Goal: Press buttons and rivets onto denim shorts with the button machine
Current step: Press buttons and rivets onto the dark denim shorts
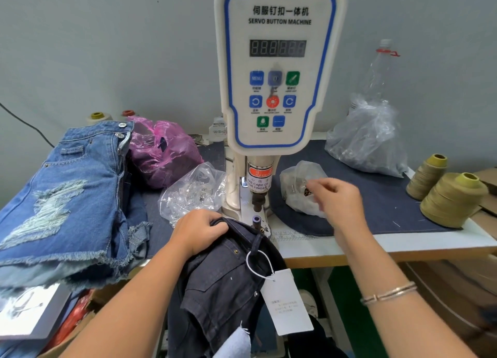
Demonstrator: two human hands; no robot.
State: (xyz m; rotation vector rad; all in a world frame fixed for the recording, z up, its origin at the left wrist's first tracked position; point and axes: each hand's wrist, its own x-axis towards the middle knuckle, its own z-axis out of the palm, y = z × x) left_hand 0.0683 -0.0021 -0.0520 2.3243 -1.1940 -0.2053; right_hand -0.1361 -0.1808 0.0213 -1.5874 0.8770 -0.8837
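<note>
Head view: dark denim shorts (231, 285), soft, floppy, light, hang off the table edge, best held at the stiff waistband where left hand (199, 234) grips them below the button machine (277, 88); right hand (336, 196), fingers loosely curled, reaches over a clear bag (298, 185), grip unclear

Quick headcount around the grips. One button machine (277, 67), straight ahead of both. Two hands: the left grip (197, 232) bunches one pair of dark denim shorts (228, 285), which carries one white hang tag (286, 301); the right grip (337, 196) hovers blurred over a small clear bag (301, 188). Four plastic bags in all: that one, one clear bag (192, 193) just beyond the left grip, one pink bag (164, 153) further back, one big clear bag (368, 139) beyond the right grip. Two olive thread cones (454, 199) right of the right grip, two more spools (98, 116) far back left. One plastic bottle (379, 72). One stack of light blue shorts (67, 196) left of the left grip, exact number unclear.
</note>
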